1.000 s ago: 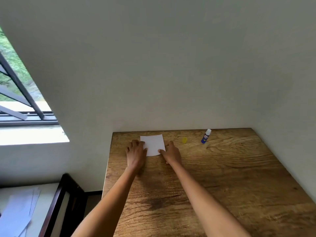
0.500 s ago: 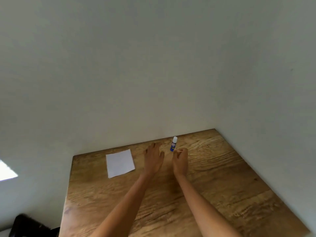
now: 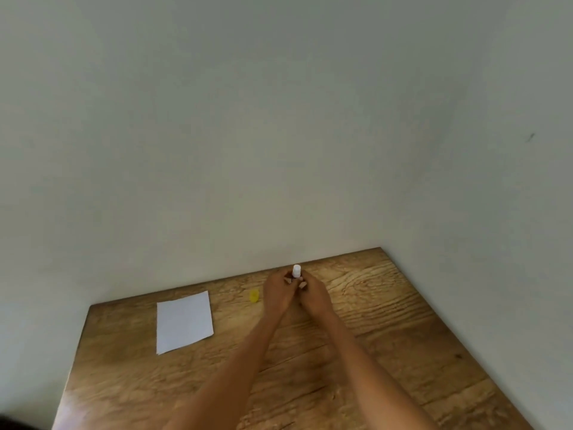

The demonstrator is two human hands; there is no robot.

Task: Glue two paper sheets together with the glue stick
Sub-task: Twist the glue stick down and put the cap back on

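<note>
Head view. Both hands meet near the far edge of the wooden tabletop (image 3: 387, 336), close to the wall. The left hand (image 3: 277, 291) and right hand (image 3: 313, 294) are closed together around the upright glue stick (image 3: 296, 271), whose white top shows above the fingers. A small yellow cap (image 3: 254, 295) lies just left of the hands. The white paper (image 3: 183, 322) lies flat farther left, apart from both hands.
</note>
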